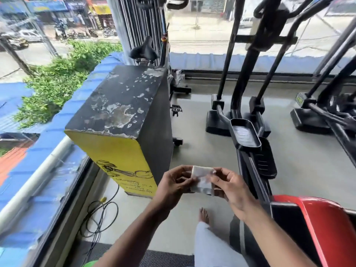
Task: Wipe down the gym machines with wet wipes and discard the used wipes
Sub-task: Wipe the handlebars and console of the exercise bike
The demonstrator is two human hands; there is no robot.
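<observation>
Left of centre stands a tall box [119, 116] with a yellow front and a worn black top, cables [100, 214] coiled on the floor beside it. The left hand [173, 186] and right hand [229, 186] each pinch a side edge of a folded white wet wipe [202, 180], held in mid-air between them above the floor, its long axis running roughly up-down and tilted slightly. To the right rises a black elliptical machine [244, 132], with a red machine housing [323, 228] at the corner.
</observation>
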